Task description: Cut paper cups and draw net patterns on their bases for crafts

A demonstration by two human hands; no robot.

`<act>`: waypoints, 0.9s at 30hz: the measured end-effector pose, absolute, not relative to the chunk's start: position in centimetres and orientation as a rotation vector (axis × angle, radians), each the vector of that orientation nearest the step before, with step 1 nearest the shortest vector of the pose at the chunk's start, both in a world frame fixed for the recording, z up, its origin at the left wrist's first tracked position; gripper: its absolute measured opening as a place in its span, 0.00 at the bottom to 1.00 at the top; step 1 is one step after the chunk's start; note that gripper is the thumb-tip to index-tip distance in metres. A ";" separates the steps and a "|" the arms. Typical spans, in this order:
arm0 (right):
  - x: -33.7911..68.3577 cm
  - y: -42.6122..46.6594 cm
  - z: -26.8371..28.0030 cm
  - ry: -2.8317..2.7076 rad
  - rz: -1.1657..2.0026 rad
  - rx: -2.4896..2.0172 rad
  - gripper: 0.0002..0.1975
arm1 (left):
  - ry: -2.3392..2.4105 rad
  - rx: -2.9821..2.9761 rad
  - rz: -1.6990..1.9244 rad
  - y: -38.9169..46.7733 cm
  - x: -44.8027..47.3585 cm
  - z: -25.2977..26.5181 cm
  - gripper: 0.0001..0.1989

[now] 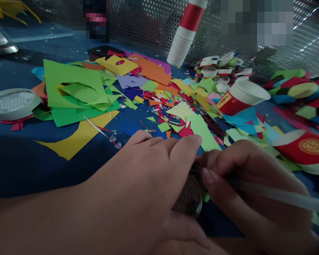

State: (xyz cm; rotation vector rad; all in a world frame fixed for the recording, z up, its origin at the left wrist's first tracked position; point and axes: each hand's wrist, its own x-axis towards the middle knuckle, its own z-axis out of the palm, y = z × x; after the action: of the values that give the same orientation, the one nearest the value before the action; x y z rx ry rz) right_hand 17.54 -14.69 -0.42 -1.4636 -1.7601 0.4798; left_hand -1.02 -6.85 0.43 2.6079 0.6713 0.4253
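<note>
1. Hands meet at the low centre of the view: left hand [149,180] lies cupped over a small round metallic object [189,198], fingers curled around it.
2. Right hand [244,184], at 3 o'clock of that object, pinches a thin pale stick-like tool [279,194]; what it is exactly is unclear.
3. Best judged: hold the object steady against the blue desk [21,159] and guide the tool slowly along its edge.
4. Paper scraps [77,92] lie at 11 o'clock, a tipped red cup [239,99] at 1 o'clock; keep both out of the way.
</note>
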 end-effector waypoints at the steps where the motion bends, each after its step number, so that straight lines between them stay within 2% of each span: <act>1: 17.6 -14.6 -0.4 -1.771 0.468 -1.452 0.10 | 0.668 2.608 0.428 -6.9 -1.0 0.4 0.35; 8: 17.6 -14.4 -0.4 -1.745 0.507 -1.418 0.10 | 0.665 2.583 0.451 -6.9 -1.2 0.4 0.36; 12: 17.5 -14.3 -0.3 -1.749 0.529 -1.416 0.11 | 0.661 2.582 0.444 -7.0 -1.2 0.1 0.31; 27: 17.6 -14.1 -0.1 -1.730 0.536 -1.408 0.11 | 0.660 2.558 0.460 -7.0 -1.1 0.1 0.34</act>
State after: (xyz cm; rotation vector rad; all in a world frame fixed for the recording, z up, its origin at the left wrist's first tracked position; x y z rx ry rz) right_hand 17.55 -14.12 -0.07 -1.4078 -1.7295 0.5356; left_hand -1.12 -7.00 0.07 2.5582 0.6605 0.4600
